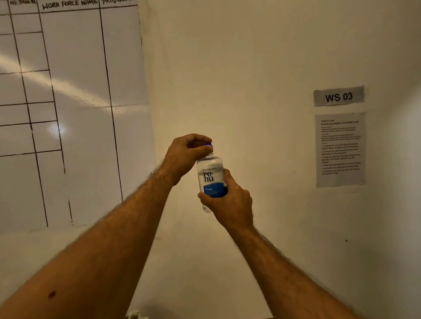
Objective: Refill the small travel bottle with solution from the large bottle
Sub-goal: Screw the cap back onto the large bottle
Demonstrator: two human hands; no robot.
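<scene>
Standing upright in mid-air before the cream wall (260,60), the clear renu bottle (210,177) is wrapped low down by the right hand (230,202). The left hand (185,155) curls over its top, fingers pinched on the blue cap (208,145). A "WS 03" sign (338,96) hangs well to the right.

The clear plastic bottle (210,178) at frame centre carries "BAUSCH+LOMB", "re-nu" and, on its blue band, "fresh". The grey wall sign (339,96) at right reads "WS 03". The white ruled whiteboard (79,56), upper left, is headed "WORK FORCE NAME" and "PRODUCTION".
</scene>
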